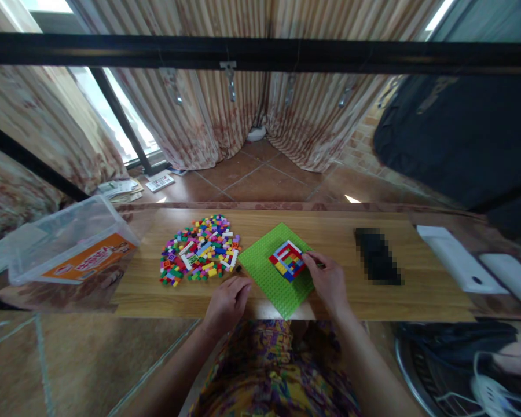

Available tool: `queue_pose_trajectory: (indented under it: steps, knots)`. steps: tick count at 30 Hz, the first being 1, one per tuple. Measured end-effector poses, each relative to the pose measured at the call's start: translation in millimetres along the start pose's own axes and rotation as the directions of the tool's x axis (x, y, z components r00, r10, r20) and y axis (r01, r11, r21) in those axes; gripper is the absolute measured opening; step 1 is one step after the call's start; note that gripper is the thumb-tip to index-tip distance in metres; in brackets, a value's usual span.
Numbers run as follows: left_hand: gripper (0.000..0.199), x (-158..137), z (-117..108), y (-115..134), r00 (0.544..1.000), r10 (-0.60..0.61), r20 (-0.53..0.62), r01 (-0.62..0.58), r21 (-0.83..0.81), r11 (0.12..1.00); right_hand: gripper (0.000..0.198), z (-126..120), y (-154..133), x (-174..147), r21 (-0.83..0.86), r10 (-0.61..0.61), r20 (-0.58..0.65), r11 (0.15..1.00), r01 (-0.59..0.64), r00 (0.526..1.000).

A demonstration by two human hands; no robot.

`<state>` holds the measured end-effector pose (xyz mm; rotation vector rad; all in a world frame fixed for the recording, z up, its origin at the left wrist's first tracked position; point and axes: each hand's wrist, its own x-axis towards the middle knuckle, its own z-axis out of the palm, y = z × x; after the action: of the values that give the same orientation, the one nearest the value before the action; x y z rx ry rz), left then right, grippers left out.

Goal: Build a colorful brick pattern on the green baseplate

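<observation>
A green studded baseplate (pixel 260 255) lies turned cornerwise on the wooden table. On it sits a low, squarish build of toy bricks (pixel 289 260) in red, white, blue, yellow and green. My right hand (pixel 330 284) reaches over the plate's right side, thumb and forefinger pinched together at the build's right edge. Whatever is between those fingertips is too small to make out. My left hand (pixel 228 301) rests with curled fingers on the table, just left of the baseplate. Beyond it spreads a pile of loose toy bricks (pixel 204 250) in many colours.
A clear plastic box (pixel 73 237) with an orange label stands at the table's left end. A pixelated black object (pixel 377 256) lies on the right of the wooden table (pixel 330 225). White objects (pixel 460 260) sit past its right end. A black bar (pixel 260 52) crosses above.
</observation>
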<state>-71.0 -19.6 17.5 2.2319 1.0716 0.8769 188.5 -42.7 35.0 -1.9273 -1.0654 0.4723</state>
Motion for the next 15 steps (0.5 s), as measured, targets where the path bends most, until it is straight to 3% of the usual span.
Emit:
queue_pose_trajectory:
  steps: [15]
  knots:
    - [0.019,-1,1,-1,1.0,0.013,0.007,-0.013,0.008,1.0,0.043,-2,17,2,0.056,0.008,0.027,0.998,-0.01,1.0]
